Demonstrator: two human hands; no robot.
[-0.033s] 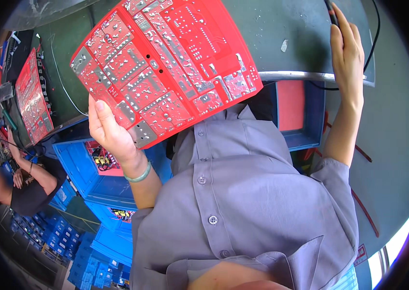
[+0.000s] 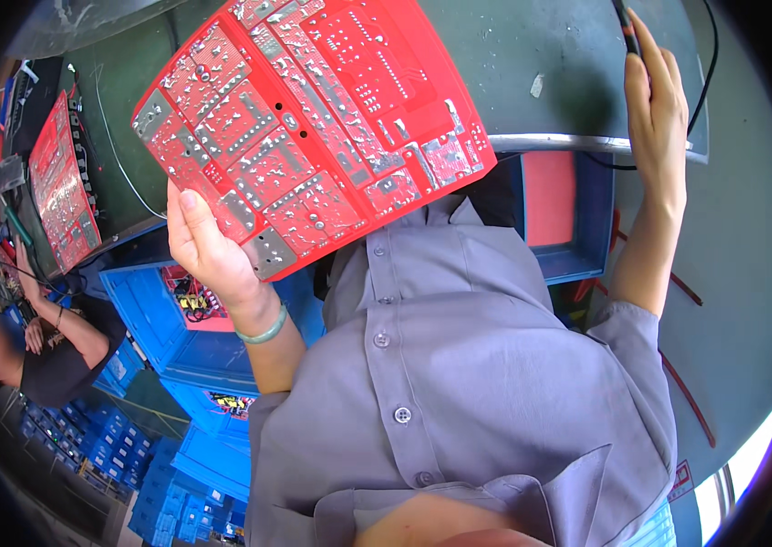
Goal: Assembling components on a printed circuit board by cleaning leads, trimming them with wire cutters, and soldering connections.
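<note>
My left hand [image 2: 215,252] grips the lower left edge of a large red circuit board [image 2: 299,128], thumb on top. The board is tilted, its solder side facing up, dotted with shiny solder joints and silvery patches. Part of its top edge runs out of view. At the upper right, my right hand [image 2: 656,109] is closed round a slim black pen-shaped tool [image 2: 628,29], held well apart from the board. The tool's far end lies beyond the picture's edge, so its kind cannot be told.
A green bench top [image 2: 541,55] with a metal edge lies beneath. Black cable [image 2: 708,82] runs beside my right hand. Another red board [image 2: 65,187] stands at left, near a co-worker [image 2: 62,351]. Blue bins [image 2: 199,351] sit below the bench; another blue bin [image 2: 591,214] is at right.
My right hand and the black tool have shifted very slightly toward me. The board and my left hand look the same.
</note>
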